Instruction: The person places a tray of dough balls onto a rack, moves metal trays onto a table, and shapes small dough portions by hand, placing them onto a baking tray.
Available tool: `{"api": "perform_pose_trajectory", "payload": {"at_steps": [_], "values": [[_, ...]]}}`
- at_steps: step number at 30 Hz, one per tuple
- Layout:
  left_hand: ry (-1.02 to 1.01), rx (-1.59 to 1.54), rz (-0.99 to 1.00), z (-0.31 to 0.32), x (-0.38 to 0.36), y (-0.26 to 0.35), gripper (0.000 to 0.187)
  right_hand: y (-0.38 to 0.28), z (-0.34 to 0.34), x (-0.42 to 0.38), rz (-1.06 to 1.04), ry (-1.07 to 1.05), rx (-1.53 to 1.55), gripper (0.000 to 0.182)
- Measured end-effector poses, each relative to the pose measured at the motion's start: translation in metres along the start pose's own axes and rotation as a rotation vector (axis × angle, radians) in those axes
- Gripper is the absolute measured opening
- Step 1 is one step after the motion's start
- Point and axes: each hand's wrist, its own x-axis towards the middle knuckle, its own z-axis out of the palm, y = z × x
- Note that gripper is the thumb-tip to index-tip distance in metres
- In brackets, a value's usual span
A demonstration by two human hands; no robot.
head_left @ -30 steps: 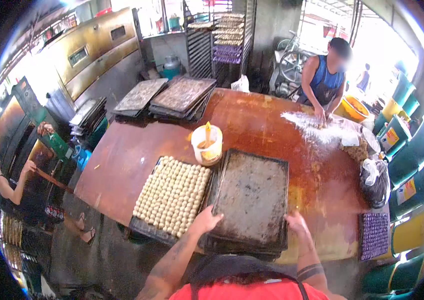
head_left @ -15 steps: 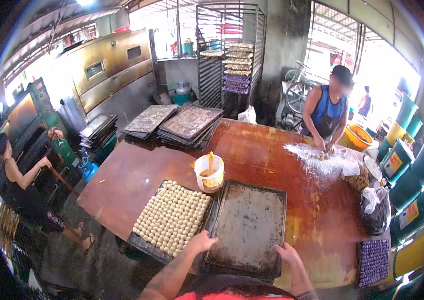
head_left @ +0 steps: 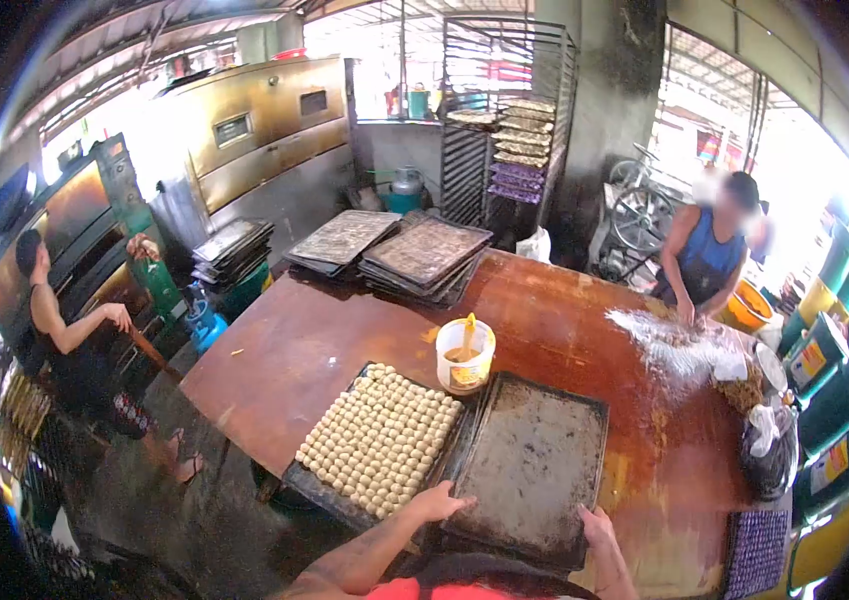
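A dark, scorched baking tray (head_left: 534,465), with nothing on it, lies at the table's near side, apparently on top of others. My left hand (head_left: 439,503) grips its left edge near the front corner. On the opposite edge, my right hand (head_left: 597,527) holds the rim, its thumb on top and the other fingers partly hidden. Left of this tray, beside my left hand, sits another tray filled with rows of small pale dough balls (head_left: 379,440). Just behind both stands a white bucket (head_left: 451,376) of yellowish-brown contents, with a yellow-handled tool in it.
Stacked trays (head_left: 424,255) occupy the table's far left corner. Across the table (head_left: 534,300), a co-worker (head_left: 709,245) handles dough in flour (head_left: 669,345). A tray of purple pieces (head_left: 756,553) lies at right, near a black bag (head_left: 769,450). Another person (head_left: 69,320) holds a pole by the ovens.
My view has swung a little left, so the scene sits farther right in the picture. Both hands keep their places on the tray's edges.
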Motion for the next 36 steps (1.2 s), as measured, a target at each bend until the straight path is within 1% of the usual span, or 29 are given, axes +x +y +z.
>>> {"api": "perform_pose_trajectory", "payload": {"at_steps": [3, 4, 6, 9, 12, 13, 15, 18, 21, 22, 23, 24, 27, 30, 31, 34, 35, 36], "values": [[-0.012, 0.101, 0.026, 0.003, -0.001, -0.003, 0.114, 0.055, 0.015, 0.034, -0.029, 0.011, 0.260, 0.040], [-0.032, 0.098, 0.015, 0.003, 0.001, -0.004, 0.114, 0.054, 0.016, 0.032, -0.022, 0.011, 0.295, 0.039], [-0.072, 0.092, -0.007, -0.001, 0.004, -0.002, 0.114, 0.032, 0.015, 0.010, -0.008, 0.009, 0.363, 0.038], [-0.079, 0.078, 0.027, -0.004, -0.007, 0.006, 0.112, 0.060, 0.011, 0.029, -0.028, 0.052, 0.166, 0.037], [0.046, 0.114, 0.063, 0.003, -0.011, 0.004, 0.110, 0.075, 0.018, 0.041, -0.110, 0.084, 0.206, 0.036], [0.054, 0.110, 0.064, 0.004, -0.014, 0.005, 0.110, 0.078, 0.017, 0.043, -0.121, 0.055, 0.260, 0.037], [0.069, 0.107, 0.063, 0.001, -0.024, 0.010, 0.108, 0.065, 0.015, 0.027, -0.140, -0.005, 0.373, 0.037], [0.101, 0.139, 0.140, 0.011, -0.024, -0.001, 0.104, 0.063, 0.014, 0.014, -0.082, -0.045, 0.463, 0.038], [0.098, 0.177, 0.193, 0.019, -0.022, -0.009, 0.099, 0.067, 0.018, 0.016, -0.139, -0.007, 0.386, 0.042], [0.091, 0.217, 0.155, 0.018, -0.020, -0.008, 0.097, 0.066, 0.018, 0.015, -0.171, -0.027, 0.409, 0.043], [0.074, 0.259, 0.118, 0.013, -0.028, 0.005, 0.095, 0.040, 0.017, -0.006, -0.197, -0.041, 0.432, 0.044], [0.058, 0.301, 0.083, 0.009, -0.035, 0.017, 0.092, 0.029, 0.015, -0.018, -0.223, -0.054, 0.454, 0.045], [0.198, 0.376, 0.092, 0.004, -0.057, 0.050, 0.082, 0.052, 0.013, 0.005, -0.099, 0.040, 0.230, 0.051], [0.332, 0.451, 0.236, 0.011, -0.057, 0.058, 0.061, 0.058, 0.013, 0.008, -0.196, 0.070, 0.116, 0.056], [0.344, 0.529, 0.245, 0.011, -0.056, 0.059, 0.059, 0.057, 0.011, 0.008, -0.182, 0.065, 0.085, 0.058], [0.210, 0.679, 0.123, 0.003, -0.057, 0.083, 0.064, 0.028, 0.007, 0.000, -0.090, 0.098, -0.014, 0.063], [0.238, 0.734, 0.157, 0.006, -0.052, 0.081, 0.065, 0.019, 0.005, -0.003, -0.025, 0.124, -0.056, 0.064], [0.233, 0.754, 0.148, 0.008, -0.045, 0.083, 0.065, 0.011, 0.002, -0.003, 0.041, 0.146, -0.097, 0.065]]}}
